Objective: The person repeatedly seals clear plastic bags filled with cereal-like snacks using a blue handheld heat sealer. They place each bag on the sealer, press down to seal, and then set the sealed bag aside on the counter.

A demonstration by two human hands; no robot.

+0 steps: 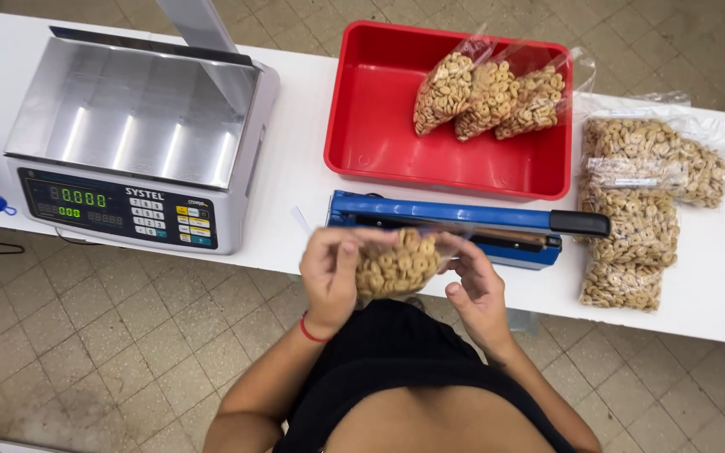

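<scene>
A small clear bag of ring-shaped cereal (396,264) sits pinched between both hands, just off the white table's (295,210) near edge. The left hand (331,273) clamps its nine o'clock side, fingers curled tight; the right hand (473,285) holds the three o'clock side more loosely, fingertips on the plastic. The bag's long axis runs side to side, parallel to the blue heat sealer (455,220) lying at twelve o'clock, right beside it. Farther out: red tray (362,126) with three filled bags, scale (136,143) at ten o'clock, sealed bags (639,210) at two.

both hands (329,277) hold cereal bag (396,264), blue sealer (455,222)
</scene>
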